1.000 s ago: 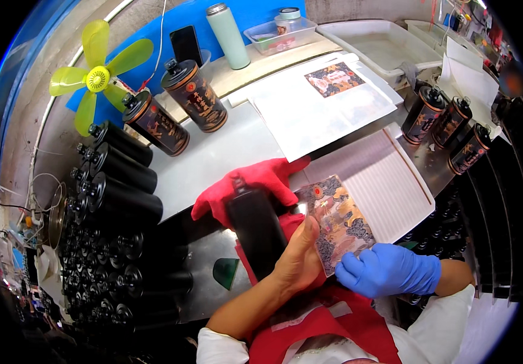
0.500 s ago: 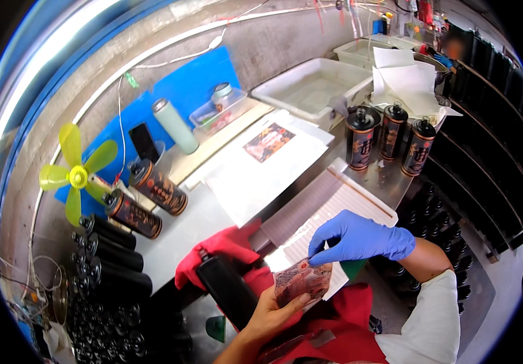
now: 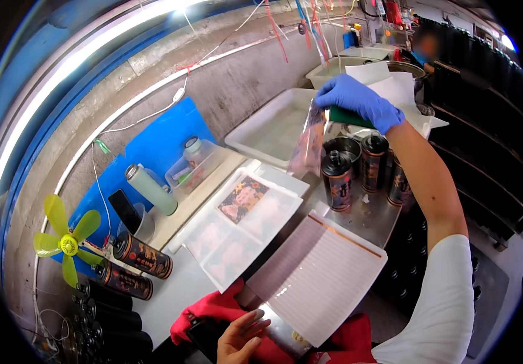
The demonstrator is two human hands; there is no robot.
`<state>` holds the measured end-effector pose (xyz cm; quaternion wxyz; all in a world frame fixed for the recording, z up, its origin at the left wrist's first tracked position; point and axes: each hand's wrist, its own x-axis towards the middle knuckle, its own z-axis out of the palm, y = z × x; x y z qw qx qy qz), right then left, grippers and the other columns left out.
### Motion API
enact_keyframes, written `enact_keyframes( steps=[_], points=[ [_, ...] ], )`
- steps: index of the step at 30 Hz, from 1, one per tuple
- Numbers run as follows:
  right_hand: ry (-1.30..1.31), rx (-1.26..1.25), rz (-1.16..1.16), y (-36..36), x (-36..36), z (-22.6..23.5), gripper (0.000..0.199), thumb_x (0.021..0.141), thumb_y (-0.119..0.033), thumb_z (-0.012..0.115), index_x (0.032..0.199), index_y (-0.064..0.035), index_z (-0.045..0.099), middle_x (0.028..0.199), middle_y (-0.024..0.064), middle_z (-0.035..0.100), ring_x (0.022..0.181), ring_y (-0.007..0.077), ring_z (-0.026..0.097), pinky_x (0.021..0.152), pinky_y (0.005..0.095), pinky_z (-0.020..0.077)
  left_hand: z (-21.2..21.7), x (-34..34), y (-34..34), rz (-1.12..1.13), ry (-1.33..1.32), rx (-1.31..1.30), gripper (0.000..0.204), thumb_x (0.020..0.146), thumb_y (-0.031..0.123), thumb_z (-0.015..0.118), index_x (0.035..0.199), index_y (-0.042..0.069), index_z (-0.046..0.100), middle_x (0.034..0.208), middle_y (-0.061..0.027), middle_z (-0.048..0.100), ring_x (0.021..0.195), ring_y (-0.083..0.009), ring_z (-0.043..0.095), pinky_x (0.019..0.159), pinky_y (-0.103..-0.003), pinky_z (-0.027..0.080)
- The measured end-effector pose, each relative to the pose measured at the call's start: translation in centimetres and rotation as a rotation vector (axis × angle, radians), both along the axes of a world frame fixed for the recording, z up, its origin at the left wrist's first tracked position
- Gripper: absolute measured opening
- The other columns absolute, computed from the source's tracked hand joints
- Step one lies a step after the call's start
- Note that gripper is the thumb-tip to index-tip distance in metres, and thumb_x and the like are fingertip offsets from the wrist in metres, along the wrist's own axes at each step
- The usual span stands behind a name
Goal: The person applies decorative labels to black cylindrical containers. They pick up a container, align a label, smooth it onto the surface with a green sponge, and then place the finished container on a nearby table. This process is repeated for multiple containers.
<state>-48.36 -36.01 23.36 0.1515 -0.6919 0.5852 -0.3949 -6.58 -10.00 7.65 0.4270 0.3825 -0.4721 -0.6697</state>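
My right hand (image 3: 358, 103), in a blue glove, is raised near the white water tub. From its closed fingers hangs a thin, see-through patterned film (image 3: 310, 142). A flat dark green piece (image 3: 349, 116) shows beneath the same palm. Bare and empty, my left hand (image 3: 242, 338) is low in the view with its fingers apart. Beside it a black bottle (image 3: 202, 338), partly cut off, lies on a red cloth (image 3: 207, 308). A white ribbed board (image 3: 328, 273) slopes between my arms.
Behind my right forearm stand several decorated black bottles (image 3: 338, 185). The white tub (image 3: 243, 130) is along the wall. Patterned sheets (image 3: 243, 227) lie on the table. At left are two decorated bottles (image 3: 143, 255), a yellow-green fan (image 3: 69, 244) and a pale green flask (image 3: 152, 189).
The patterned film has left my left hand and moved up and away with my right, from the front of the board to beside the tub. The view has shifted.
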Motion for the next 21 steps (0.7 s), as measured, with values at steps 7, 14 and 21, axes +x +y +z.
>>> enact_keyframes(
  steps=[7,14,21],
  points=[
    [0.519,0.131,-0.418,-13.9,-10.0,-12.0,0.038,0.064,-0.033,0.072,0.082,0.0008,0.069,0.092,0.0257,0.064,0.089,0.0388,0.063,0.08,0.0411,0.051,0.0,1.3,-1.9,0.15,0.015,-0.041,0.042,0.089,0.003,0.056,0.129,-0.005,0.044,0.13,-0.0178,0.05,0.115,-0.0269,0.053,0.099,-0.039,0.042],
    [0.791,0.485,-0.472,-17.4,-12.8,-23.7,0.032,0.07,-0.02,0.066,0.096,-0.0015,0.069,0.102,0.0231,0.064,0.094,0.0356,0.064,0.084,0.0433,0.0504,0.3,2.1,-2.7,0.254,0.013,0.032,0.041,0.087,0.004,0.058,0.126,-0.004,0.047,0.127,-0.0164,0.052,0.11,-0.0245,0.055,0.099,-0.037,0.04],
    [0.839,0.612,-0.25,-13.8,-7.8,-21.4,0.035,0.067,-0.024,0.069,0.092,-0.0012,0.069,0.098,0.0229,0.065,0.093,0.0365,0.064,0.08,0.0414,0.0514,0.5,2.3,-3.1,0.282,-0.072,0.077,0.039,0.085,0.003,0.059,0.123,-0.004,0.05,0.126,-0.0148,0.053,0.109,-0.0216,0.054,0.098,-0.034,0.039]
  ],
)
